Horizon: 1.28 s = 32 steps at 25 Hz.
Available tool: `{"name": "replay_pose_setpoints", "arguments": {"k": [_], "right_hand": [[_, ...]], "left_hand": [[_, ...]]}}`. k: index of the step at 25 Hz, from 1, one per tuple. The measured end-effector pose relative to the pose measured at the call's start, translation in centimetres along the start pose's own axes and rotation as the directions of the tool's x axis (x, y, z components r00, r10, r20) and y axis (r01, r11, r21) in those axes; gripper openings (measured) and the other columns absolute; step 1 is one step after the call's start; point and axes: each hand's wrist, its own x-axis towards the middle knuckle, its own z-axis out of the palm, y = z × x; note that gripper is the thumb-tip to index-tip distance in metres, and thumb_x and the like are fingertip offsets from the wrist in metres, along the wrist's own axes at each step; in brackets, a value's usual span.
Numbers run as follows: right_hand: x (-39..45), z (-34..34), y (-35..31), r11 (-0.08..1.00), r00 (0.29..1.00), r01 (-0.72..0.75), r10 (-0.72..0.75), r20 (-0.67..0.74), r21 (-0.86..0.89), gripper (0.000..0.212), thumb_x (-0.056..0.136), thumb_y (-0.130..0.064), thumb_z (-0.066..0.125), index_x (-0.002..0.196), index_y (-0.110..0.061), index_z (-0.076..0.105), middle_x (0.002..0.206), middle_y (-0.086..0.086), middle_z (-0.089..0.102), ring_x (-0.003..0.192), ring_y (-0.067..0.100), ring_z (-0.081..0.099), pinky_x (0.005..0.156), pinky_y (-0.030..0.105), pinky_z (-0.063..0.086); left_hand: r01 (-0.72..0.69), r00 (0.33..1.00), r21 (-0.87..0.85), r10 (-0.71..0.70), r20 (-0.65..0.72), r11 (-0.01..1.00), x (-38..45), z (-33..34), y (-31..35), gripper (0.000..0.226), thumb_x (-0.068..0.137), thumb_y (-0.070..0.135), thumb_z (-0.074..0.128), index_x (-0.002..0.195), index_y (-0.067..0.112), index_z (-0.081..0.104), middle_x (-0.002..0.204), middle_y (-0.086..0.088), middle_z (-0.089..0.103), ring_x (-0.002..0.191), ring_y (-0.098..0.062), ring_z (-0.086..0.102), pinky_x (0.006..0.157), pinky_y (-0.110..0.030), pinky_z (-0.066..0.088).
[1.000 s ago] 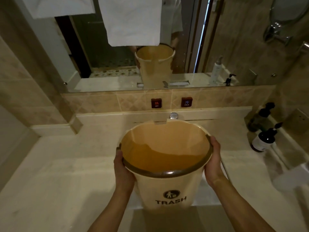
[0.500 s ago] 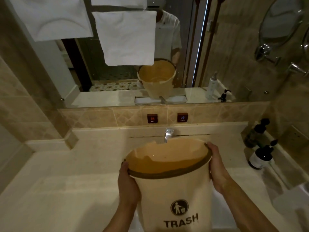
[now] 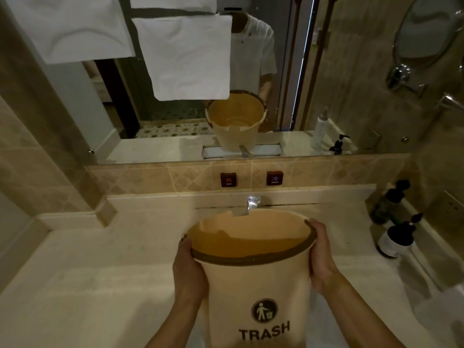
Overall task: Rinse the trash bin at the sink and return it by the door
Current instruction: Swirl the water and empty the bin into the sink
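Both hands gripping trash bin (image 3: 256, 292) under faucet (image 3: 252, 203)
Left hand (image 3: 189, 270) and right hand (image 3: 320, 259) clamping opposite sides below the rim, forearms angling inward (water flow possibly off, too dim).

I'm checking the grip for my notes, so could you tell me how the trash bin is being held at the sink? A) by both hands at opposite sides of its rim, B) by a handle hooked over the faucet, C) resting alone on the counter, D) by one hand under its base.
A: the left hand and the right hand clasp opposite sides of the trash bin just below its dark rim.
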Motion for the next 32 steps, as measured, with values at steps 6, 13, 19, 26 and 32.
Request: {"name": "replay_pose_setpoints", "arguments": {"k": [6, 13, 19, 26, 32], "right_hand": [[0.4, -1.6, -0.8, 0.992, 0.996, 0.078, -0.072, -0.056, 0.098, 0.062, 0.091, -0.064, 0.032, 0.077, -0.028, 0.08, 0.076, 0.008, 0.075, 0.069, 0.017, 0.072, 0.058, 0.029, 0.054], [0.2, -0.3, 0.5, 0.986, 0.996, 0.07, -0.062, -0.056, 0.154, 0.062, 0.084, -0.066, 0.037, 0.088, -0.02, 0.078, 0.079, 0.01, 0.075, 0.07, 0.018, 0.071, 0.054, 0.029, 0.056], [0.9, -1.4, 0.3, 0.997, 0.998, 0.001, 0.004, -0.07, 0.071, 0.069, 0.09, -0.066, 0.033, 0.101, -0.011, 0.073, 0.086, 0.019, 0.074, 0.077, 0.027, 0.071, 0.063, 0.036, 0.057], [1.7, -1.0, -0.4, 0.99, 0.993, 0.067, -0.055, -0.1, 0.121, 0.058, 0.089, -0.063, 0.035, 0.071, -0.024, 0.074, 0.068, 0.006, 0.071, 0.061, 0.015, 0.07, 0.048, 0.025, 0.054], [1.4, 0.3, 0.3, 0.998, 0.997, -0.053, 0.055, -0.056, 0.03, 0.059, 0.08, -0.067, 0.038, 0.087, -0.018, 0.07, 0.076, 0.009, 0.069, 0.073, 0.02, 0.068, 0.058, 0.031, 0.056]], "left_hand": [[-0.103, 0.992, -0.047, 0.106, 0.075, 0.994, -0.9, 2.6, 0.2, 0.044, 0.106, 0.022, 0.026, 0.09, 0.013, 0.066, 0.086, 0.001, 0.07, 0.086, -0.013, 0.062, 0.076, -0.031, 0.045], [-0.119, 0.988, -0.088, 0.127, 0.092, 0.989, 0.8, 1.6, 1.3, 0.041, 0.102, 0.017, 0.028, 0.079, 0.015, 0.062, 0.07, 0.005, 0.066, 0.072, -0.011, 0.059, 0.063, -0.024, 0.048], [-0.164, 0.984, 0.149, 0.151, 0.09, 0.975, 0.6, 1.8, -0.1, 0.046, 0.084, 0.05, 0.025, 0.08, 0.021, 0.06, 0.083, 0.001, 0.063, 0.087, -0.018, 0.057, 0.082, -0.04, 0.046], [-0.188, 0.98, 0.196, 0.172, 0.095, 0.962, 1.2, 2.6, 0.8, 0.047, 0.081, 0.06, 0.025, 0.087, 0.026, 0.057, 0.101, -0.003, 0.063, 0.102, -0.024, 0.055, 0.093, -0.041, 0.044], [-0.092, 0.996, 0.26, 0.086, 0.037, 0.961, 1.9, 1.1, 1.0, 0.079, 0.068, 0.069, 0.017, 0.109, 0.017, 0.06, 0.119, -0.014, 0.063, 0.112, -0.03, 0.056, 0.105, -0.054, 0.041]]}}
